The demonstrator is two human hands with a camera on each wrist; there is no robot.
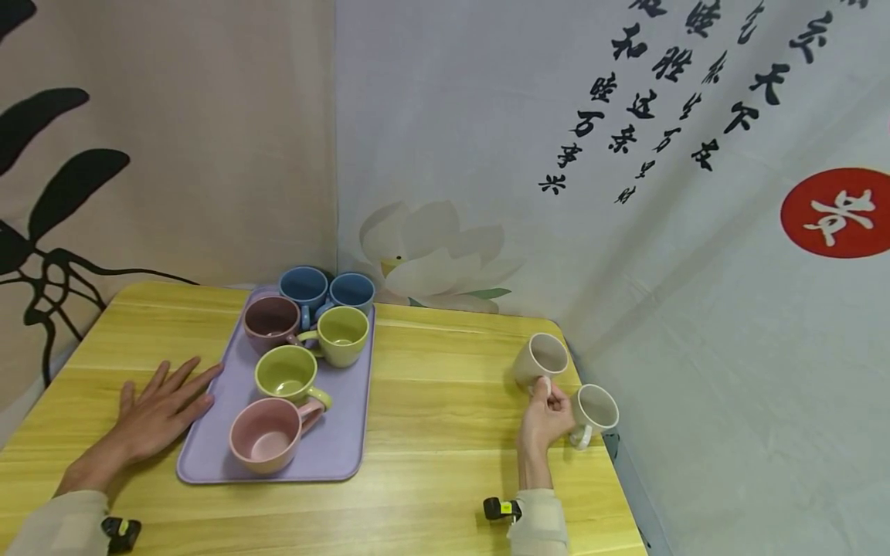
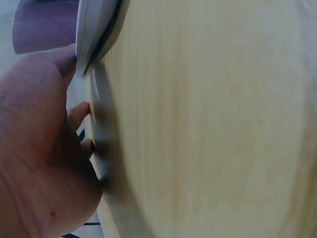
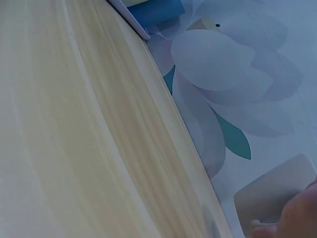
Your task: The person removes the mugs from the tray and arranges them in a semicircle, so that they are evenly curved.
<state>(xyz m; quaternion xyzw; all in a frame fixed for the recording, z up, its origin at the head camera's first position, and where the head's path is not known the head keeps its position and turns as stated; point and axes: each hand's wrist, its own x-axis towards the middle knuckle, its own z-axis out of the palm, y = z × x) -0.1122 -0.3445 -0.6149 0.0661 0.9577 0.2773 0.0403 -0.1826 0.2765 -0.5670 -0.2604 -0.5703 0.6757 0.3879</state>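
Observation:
At the right end of the table, my right hand [image 1: 546, 418] pinches the handle of a white mug [image 1: 534, 364]. That mug also shows at the lower right of the right wrist view, its handle at my fingertips. Just right of this hand stands a second white mug [image 1: 596, 413], handle toward me. My left hand [image 1: 158, 413] lies spread on the table, fingertips at the left rim of the purple tray [image 1: 341, 452]. The tray bears a pink mug [image 1: 264, 444], two green mugs, a mauve mug [image 1: 270, 320] and two blue mugs at the back.
The wooden table [image 1: 445, 432] meets a printed cloth backdrop [image 1: 445, 139] at its back edge, with another cloth along the right. The second white mug stands close to the table's right edge. Bare wood lies between the tray and the white mugs.

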